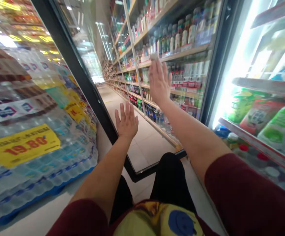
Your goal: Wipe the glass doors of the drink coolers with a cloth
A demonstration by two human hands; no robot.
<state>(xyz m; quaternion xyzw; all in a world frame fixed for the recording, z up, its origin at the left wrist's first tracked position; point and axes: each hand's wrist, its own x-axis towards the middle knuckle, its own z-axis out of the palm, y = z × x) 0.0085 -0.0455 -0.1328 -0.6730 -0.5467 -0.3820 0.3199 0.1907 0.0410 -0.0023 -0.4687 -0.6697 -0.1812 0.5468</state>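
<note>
In front of me a glass door (142, 144) with a black frame stands ajar. Flat against its pane rests my left hand (127, 121), fingers spread and nothing in it. Higher up and to the right, my right hand (160, 82) lies on the glass with its fingers stretched out. A small pale grey cloth (154, 56) shows at its fingertips, blurred, with most of it hidden under the fingers. Through or in the pane appear shelves of bottles (181, 32) and a tiled aisle.
On the right is a lit cooler with shelves (262, 137) of green and red packages (260, 111). Stacked bottle packs (41, 108) with a yellow price sign (22, 144) stand on the left. My knee (170, 177) is close to the door's lower frame.
</note>
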